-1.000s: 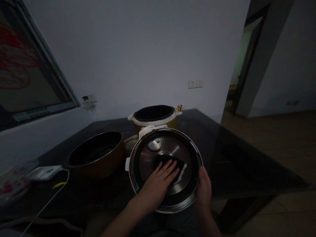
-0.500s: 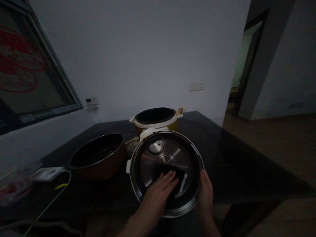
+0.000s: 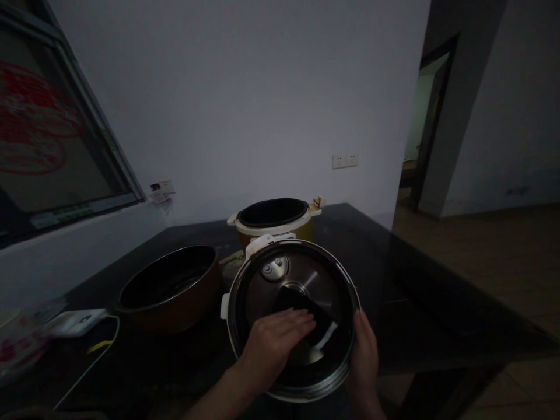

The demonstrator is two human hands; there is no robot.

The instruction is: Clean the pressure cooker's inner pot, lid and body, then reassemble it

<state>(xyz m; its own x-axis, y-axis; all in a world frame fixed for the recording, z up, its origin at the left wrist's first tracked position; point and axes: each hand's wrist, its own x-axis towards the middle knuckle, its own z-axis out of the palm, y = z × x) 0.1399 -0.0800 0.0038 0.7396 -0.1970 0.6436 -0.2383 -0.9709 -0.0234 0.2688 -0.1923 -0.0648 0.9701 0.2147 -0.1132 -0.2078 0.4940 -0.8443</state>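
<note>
A round pressure cooker lid (image 3: 262,297) is tilted up with its shiny metal underside facing me. My right hand (image 3: 365,356) grips the lid's right rim, thumb on the near side. Against the inside of the lid, my left hand (image 3: 275,338) presses a dark cloth (image 3: 321,319) with its fingers close together. The cloth has a pale strip at its lower right edge; part of it is hidden under the fingers. Behind the lid stands the cooker body (image 3: 275,226), uncovered, with a white rim.
A brown inner pot (image 3: 175,309) with a dark inside sits left on the black table (image 3: 345,245). Further left lie a white device (image 3: 76,322) with a cable and a clear plastic bag (image 3: 20,344). Wall sockets (image 3: 345,160) are behind; a window (image 3: 56,134) is at the left.
My left hand and the dark cloth have shifted on the lid's underside, and the fingers have come closer together. The right hand keeps its grip. The view has tilted slightly up.
</note>
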